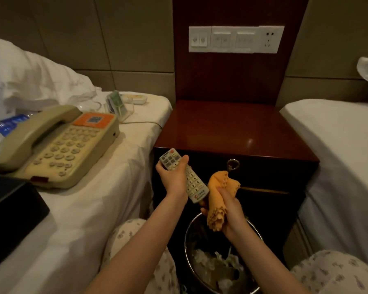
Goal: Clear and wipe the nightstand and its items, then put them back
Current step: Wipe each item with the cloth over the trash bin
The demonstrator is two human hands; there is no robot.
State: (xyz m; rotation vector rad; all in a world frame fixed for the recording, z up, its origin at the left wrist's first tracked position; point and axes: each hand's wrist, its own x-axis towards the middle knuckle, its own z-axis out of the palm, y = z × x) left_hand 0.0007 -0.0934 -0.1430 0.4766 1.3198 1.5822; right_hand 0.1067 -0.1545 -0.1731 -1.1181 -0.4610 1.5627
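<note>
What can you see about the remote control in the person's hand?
The long, slim, pale grey plastic remote control has an orange button at its far end, rows of small keys, then number keys and a red logo near the bottom. It is held in the air, face up and slanted, before the dark wooden nightstand. The left hand grips its upper half, thumb on its edge. Its lower end meets the crumpled orange cloth in the right hand.

Dim warm light, soft blur, bowed edges
</note>
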